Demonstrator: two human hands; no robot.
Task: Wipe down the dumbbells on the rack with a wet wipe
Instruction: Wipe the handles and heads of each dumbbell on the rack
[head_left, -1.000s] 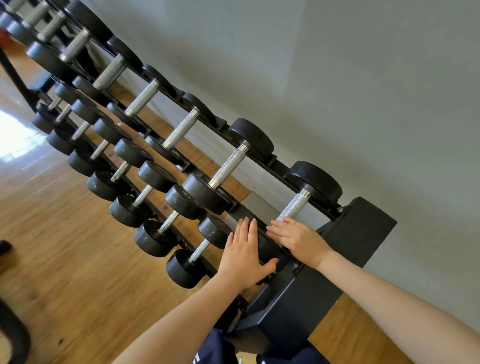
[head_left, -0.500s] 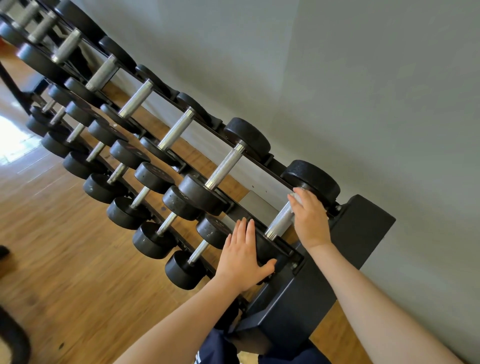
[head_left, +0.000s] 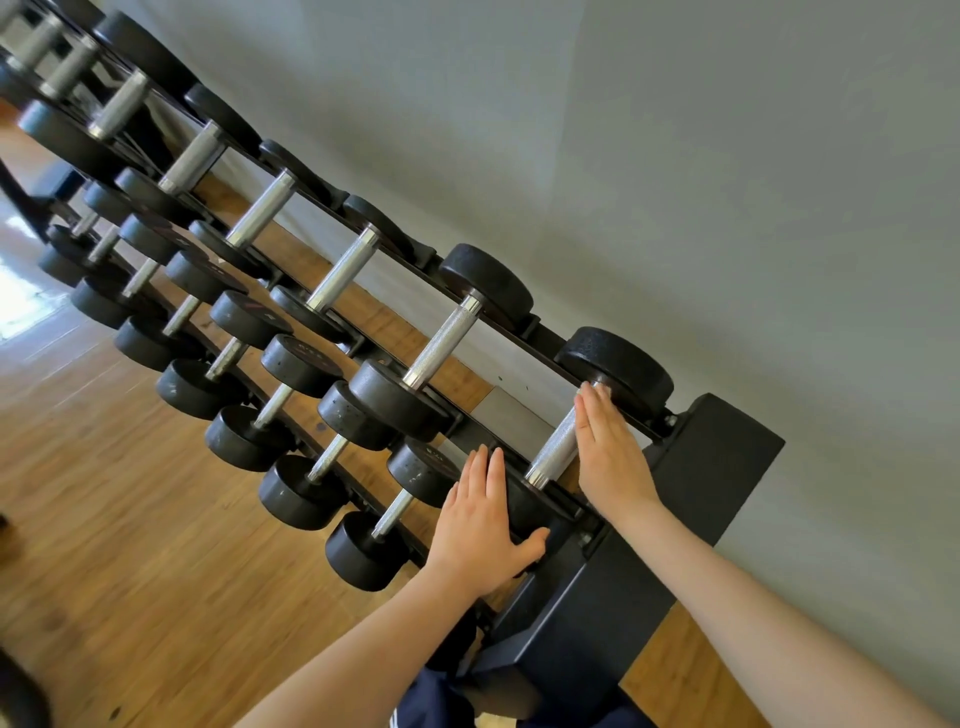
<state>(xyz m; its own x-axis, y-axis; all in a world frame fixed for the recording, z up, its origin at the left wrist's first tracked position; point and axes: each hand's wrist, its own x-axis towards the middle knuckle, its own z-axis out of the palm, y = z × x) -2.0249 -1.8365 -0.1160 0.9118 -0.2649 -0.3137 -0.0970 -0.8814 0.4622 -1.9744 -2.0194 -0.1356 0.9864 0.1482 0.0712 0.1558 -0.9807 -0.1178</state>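
Head view: the left hand (head_left: 480, 525) lies flat, fingers straight, on the near head of the end dumbbell (head_left: 613, 410) on the rack's (head_left: 717, 457) top tier, probably steadying it. The right hand (head_left: 613, 452), fingers straight, presses along its knurled handle (head_left: 556, 447). No wet wipe is visible.

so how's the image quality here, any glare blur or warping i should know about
Head view: blown-out glare on the wood floor at the left edge; the far dumbbells at upper left look soft and smeared, while the knurled handle beside the right hand and the left hand is crisp; the wide-angle lens tilts and stretches the rack; soft shadows lie on the grey wall.
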